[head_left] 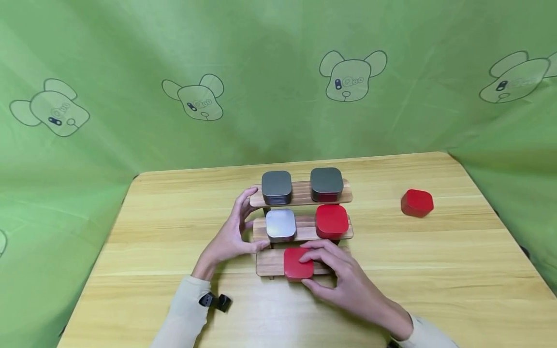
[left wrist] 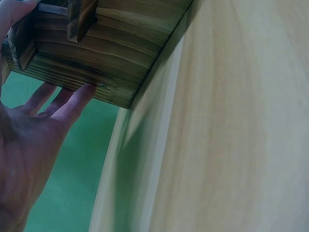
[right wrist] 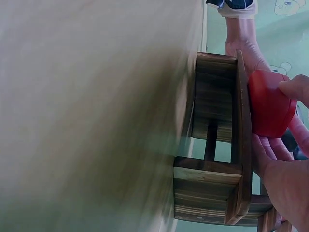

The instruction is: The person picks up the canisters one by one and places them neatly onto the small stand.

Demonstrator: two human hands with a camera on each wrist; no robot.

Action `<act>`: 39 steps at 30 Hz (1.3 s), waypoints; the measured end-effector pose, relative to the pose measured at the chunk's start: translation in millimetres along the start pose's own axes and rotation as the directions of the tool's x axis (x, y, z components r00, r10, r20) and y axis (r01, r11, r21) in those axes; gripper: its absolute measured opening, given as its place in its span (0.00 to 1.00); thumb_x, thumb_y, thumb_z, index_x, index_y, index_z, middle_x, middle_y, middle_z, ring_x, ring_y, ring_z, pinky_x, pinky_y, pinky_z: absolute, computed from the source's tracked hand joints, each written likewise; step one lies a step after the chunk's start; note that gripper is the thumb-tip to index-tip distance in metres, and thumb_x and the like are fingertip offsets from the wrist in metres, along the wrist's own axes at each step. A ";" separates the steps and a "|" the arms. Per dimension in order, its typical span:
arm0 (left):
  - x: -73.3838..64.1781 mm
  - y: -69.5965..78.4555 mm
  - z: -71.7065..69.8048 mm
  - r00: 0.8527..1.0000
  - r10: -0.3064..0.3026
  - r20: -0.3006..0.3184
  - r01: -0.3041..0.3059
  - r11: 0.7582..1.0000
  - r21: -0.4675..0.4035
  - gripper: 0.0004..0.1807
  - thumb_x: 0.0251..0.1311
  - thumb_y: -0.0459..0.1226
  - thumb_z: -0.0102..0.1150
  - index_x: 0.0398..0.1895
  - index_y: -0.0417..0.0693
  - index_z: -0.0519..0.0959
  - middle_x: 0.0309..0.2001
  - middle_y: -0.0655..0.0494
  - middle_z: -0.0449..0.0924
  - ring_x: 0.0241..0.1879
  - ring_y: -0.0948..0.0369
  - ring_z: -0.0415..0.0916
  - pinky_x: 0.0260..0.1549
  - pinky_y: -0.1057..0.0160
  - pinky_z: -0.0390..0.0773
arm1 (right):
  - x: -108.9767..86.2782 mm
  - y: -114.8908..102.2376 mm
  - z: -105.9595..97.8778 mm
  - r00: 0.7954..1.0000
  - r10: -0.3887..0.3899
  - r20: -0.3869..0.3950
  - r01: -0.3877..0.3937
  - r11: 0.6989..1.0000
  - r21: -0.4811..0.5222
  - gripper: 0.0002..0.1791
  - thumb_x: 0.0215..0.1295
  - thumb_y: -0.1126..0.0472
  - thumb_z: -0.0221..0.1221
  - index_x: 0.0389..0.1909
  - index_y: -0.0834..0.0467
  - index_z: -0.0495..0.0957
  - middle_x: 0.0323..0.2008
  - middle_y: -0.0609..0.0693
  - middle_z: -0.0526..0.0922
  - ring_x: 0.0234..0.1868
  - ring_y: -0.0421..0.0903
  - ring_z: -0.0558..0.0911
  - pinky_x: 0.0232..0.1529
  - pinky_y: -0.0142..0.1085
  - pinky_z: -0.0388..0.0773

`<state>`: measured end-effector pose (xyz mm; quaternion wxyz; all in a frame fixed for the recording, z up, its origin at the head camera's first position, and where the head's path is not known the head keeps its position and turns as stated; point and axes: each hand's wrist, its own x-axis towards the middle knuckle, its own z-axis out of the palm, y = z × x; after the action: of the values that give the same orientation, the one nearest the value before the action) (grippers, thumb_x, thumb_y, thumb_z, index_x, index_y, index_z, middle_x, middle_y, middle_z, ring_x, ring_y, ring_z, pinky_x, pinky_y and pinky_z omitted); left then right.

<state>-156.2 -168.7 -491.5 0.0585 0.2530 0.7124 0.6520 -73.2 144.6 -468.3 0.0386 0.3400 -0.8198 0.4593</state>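
A three-step wooden display rack (head_left: pixel 269 263) stands on the table. My left hand (head_left: pixel 228 238) holds its left side, fingers at the top step's end and thumb by the lower steps. In the left wrist view, those fingers (left wrist: pixel 77 104) touch the back of the rack. My right hand (head_left: pixel 348 282) pinches a rounded square red tin (head_left: pixel 292 268) at the bottom step, left of its right end. Seen from the right wrist, the red tin (right wrist: pixel 268 108) sits against the step, thumb on its lid. Above it, the middle step bears a silver tin (head_left: pixel 280 224) and another red tin (head_left: pixel 332 221).
Two dark grey-lidded tins, one on the left (head_left: pixel 277 184) and one on the right (head_left: pixel 326 182), stand on the top step. A further red tin (head_left: pixel 417 203) lies on the table (head_left: pixel 452 261) to the right. Green cloth (head_left: pixel 270 96) hangs behind and at both sides.
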 end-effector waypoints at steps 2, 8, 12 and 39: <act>-0.2 -0.1 -0.2 1.000 -0.002 -0.001 0.002 1.000 0.002 0.69 0.48 0.29 0.82 0.89 0.66 0.47 0.86 0.50 0.52 0.78 0.43 0.62 0.74 0.32 0.65 | 0.3 -0.4 0.9 1.000 0.001 0.001 -0.001 1.000 -0.010 0.28 0.60 0.62 0.80 0.59 0.43 0.83 0.67 0.44 0.80 0.67 0.47 0.79 0.71 0.35 0.70; 0.2 -0.7 -0.7 1.000 -0.004 -0.003 0.004 1.000 0.006 0.71 0.47 0.29 0.83 0.89 0.69 0.47 0.87 0.53 0.49 0.78 0.45 0.62 0.74 0.33 0.65 | 2.3 -1.3 4.2 0.999 -0.038 -0.025 0.037 0.998 -0.040 0.32 0.56 0.66 0.81 0.61 0.44 0.83 0.66 0.46 0.82 0.65 0.48 0.81 0.69 0.39 0.70; 0.7 -0.5 -0.7 1.000 0.000 -0.003 0.000 1.000 0.001 0.71 0.46 0.29 0.82 0.89 0.70 0.47 0.87 0.55 0.50 0.78 0.46 0.63 0.74 0.35 0.66 | 3.7 -2.5 5.4 0.998 -0.045 -0.031 0.043 0.998 -0.051 0.34 0.56 0.66 0.81 0.63 0.45 0.83 0.66 0.47 0.83 0.65 0.49 0.82 0.70 0.36 0.71; 0.5 -0.2 -0.2 1.000 0.011 -0.001 -0.011 1.000 0.006 0.69 0.49 0.29 0.82 0.88 0.69 0.48 0.86 0.55 0.51 0.77 0.46 0.63 0.73 0.35 0.68 | 13.8 -6.7 14.1 1.000 0.028 -0.013 -0.029 0.998 -0.055 0.30 0.61 0.64 0.79 0.63 0.45 0.82 0.62 0.39 0.84 0.62 0.44 0.83 0.69 0.31 0.74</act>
<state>-156.8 -168.7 -491.5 0.0538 0.2565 0.7130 0.6504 -76.3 124.0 -466.3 0.0464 0.3243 -0.8366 0.4391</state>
